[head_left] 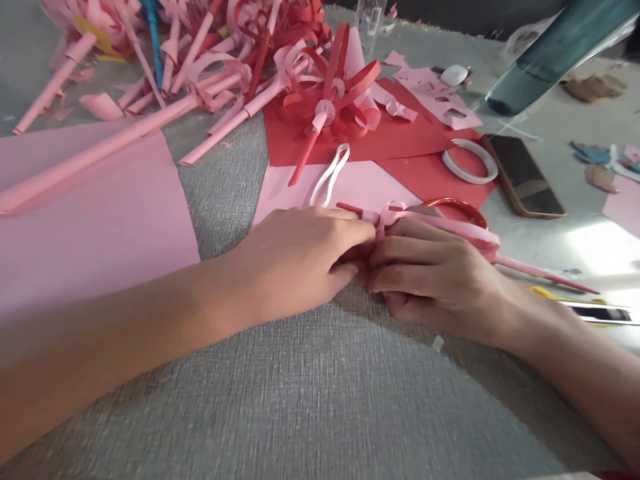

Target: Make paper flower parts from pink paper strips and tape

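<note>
Both hands meet at the middle of the grey table, fingers closed on a pink-and-red paper pinwheel [440,223]. Its curled strips lie over my right hand [435,273], and its rolled stick reaches out to the right. My left hand [315,257] pinches the pinwheel's near end, where a short red tip pokes out. The fingertips and the exact spot they press are partly hidden. A pink paper sheet [345,183] lies just beyond the hands with a narrow white loop [330,177] on it. Behind my right hand shows part of a red ring [463,209].
Several finished paper pinwheels [325,110] are heaped at the back left. Red paper [310,143], a white tape roll [470,161], a phone [523,175] and a bluish bottle [540,70] lie beyond. A cutter knife [595,312] is beside my right forearm; a large pink sheet [115,247] lies left.
</note>
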The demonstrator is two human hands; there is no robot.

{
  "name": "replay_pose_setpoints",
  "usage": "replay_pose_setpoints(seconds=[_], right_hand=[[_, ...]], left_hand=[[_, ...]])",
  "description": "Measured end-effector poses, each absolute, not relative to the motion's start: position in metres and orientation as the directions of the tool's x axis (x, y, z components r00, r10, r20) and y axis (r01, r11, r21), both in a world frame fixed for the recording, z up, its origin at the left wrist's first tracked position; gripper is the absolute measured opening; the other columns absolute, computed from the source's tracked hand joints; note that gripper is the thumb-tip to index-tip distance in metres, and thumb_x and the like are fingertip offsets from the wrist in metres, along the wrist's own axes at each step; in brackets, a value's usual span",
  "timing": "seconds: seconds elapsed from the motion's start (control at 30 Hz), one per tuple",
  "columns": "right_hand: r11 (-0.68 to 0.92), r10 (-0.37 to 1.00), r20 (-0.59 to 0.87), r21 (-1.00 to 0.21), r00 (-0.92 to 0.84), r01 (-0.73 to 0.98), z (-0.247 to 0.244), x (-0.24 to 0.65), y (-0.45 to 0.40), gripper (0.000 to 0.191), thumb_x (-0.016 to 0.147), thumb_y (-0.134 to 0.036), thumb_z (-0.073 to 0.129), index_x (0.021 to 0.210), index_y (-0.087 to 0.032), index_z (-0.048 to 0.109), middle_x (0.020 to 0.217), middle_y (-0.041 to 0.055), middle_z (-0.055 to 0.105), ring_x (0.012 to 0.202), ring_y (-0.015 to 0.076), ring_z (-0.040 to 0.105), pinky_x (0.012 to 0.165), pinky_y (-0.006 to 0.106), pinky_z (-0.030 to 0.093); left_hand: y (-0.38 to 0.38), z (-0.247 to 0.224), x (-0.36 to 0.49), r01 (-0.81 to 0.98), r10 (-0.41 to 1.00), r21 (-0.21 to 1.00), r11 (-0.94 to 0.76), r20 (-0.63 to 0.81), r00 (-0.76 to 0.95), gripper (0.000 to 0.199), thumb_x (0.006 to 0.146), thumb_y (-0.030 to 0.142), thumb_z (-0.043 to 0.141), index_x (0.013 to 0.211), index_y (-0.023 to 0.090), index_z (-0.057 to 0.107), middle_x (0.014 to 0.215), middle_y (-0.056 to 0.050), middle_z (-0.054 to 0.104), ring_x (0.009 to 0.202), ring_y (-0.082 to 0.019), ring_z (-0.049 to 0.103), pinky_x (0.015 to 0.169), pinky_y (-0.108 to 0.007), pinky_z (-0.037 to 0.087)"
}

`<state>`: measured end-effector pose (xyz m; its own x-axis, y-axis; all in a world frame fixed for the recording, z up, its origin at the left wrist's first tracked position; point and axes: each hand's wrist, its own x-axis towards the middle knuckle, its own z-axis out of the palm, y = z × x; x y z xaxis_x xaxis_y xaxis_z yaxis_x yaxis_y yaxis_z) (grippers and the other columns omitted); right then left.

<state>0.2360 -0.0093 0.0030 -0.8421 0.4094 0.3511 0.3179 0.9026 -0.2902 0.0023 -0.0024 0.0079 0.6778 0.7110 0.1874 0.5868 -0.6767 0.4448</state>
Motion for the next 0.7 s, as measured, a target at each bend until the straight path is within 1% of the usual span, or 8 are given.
replay_pose_setpoints(seconds=[0.1, 0.2, 0.3, 0.43, 0.57, 0.7], right_hand=[[0.897, 0.433, 0.387, -0.280, -0.814, 0.343, 0.0026, 0.2367, -0.0118, 0.018, 0.091, -0.007, 0.059, 0.090, -0.023, 0.066, 0.092, 0.0017, 0.069, 0.087, 0.0172, 0.058, 0.081, 0.035, 0.050], [0.892, 0.444, 0.399, -0.280, -0.802, 0.355, 0.0042, 0.2380, -0.0146, 0.019, 0.089, -0.006, 0.058, 0.087, -0.023, 0.065, 0.089, 0.0018, 0.069, 0.085, 0.0175, 0.059, 0.083, 0.037, 0.052], [0.880, 0.465, 0.408, -0.314, -0.786, 0.357, 0.0071, 0.2394, -0.0164, 0.019, 0.087, -0.006, 0.058, 0.094, -0.021, 0.067, 0.092, 0.0039, 0.070, 0.086, 0.0182, 0.060, 0.084, 0.039, 0.053], [0.870, 0.482, 0.405, -0.323, -0.776, 0.372, 0.0089, 0.2406, -0.0172, 0.028, 0.090, -0.007, 0.055, 0.108, -0.023, 0.070, 0.104, 0.0062, 0.072, 0.096, 0.0205, 0.065, 0.088, 0.042, 0.056], [0.881, 0.465, 0.412, -0.303, -0.783, 0.364, 0.0089, 0.2401, -0.0177, 0.028, 0.090, -0.008, 0.056, 0.106, -0.023, 0.072, 0.102, 0.0065, 0.072, 0.096, 0.0210, 0.066, 0.089, 0.042, 0.056], [0.877, 0.466, 0.392, -0.320, -0.793, 0.357, 0.0099, 0.2387, -0.0185, 0.026, 0.091, -0.007, 0.055, 0.103, -0.023, 0.072, 0.100, 0.0057, 0.071, 0.095, 0.0204, 0.064, 0.089, 0.040, 0.055]], left_hand=[[-0.0028, 0.0082, 0.0023, 0.593, 0.714, 0.446, -0.670, 0.168, 0.680, 0.009, 0.090, 0.018, 0.061, 0.093, 0.022, 0.068, 0.096, 0.000, 0.074, 0.086, -0.019, 0.069, 0.069, -0.030, 0.047], [-0.0033, 0.0087, 0.0025, 0.592, 0.717, 0.464, -0.659, 0.150, 0.681, 0.011, 0.092, 0.020, 0.061, 0.098, 0.023, 0.070, 0.098, 0.000, 0.074, 0.090, -0.020, 0.070, 0.073, -0.031, 0.048], [-0.0039, 0.0090, 0.0022, 0.580, 0.714, 0.486, -0.654, 0.145, 0.685, 0.012, 0.094, 0.020, 0.061, 0.099, 0.024, 0.071, 0.099, 0.000, 0.074, 0.092, -0.019, 0.070, 0.076, -0.032, 0.050], [-0.0040, 0.0085, 0.0006, 0.594, 0.717, 0.469, -0.654, 0.133, 0.684, 0.013, 0.091, 0.016, 0.061, 0.099, 0.022, 0.070, 0.097, -0.001, 0.074, 0.089, -0.019, 0.070, 0.075, -0.031, 0.050], [-0.0040, 0.0079, -0.0006, 0.598, 0.715, 0.452, -0.661, 0.138, 0.686, 0.013, 0.091, 0.017, 0.061, 0.099, 0.022, 0.069, 0.097, -0.001, 0.073, 0.089, -0.020, 0.070, 0.074, -0.031, 0.050], [-0.0042, 0.0081, -0.0009, 0.592, 0.713, 0.461, -0.661, 0.137, 0.688, 0.012, 0.092, 0.017, 0.060, 0.100, 0.022, 0.068, 0.097, -0.001, 0.073, 0.090, -0.020, 0.070, 0.074, -0.031, 0.049]])
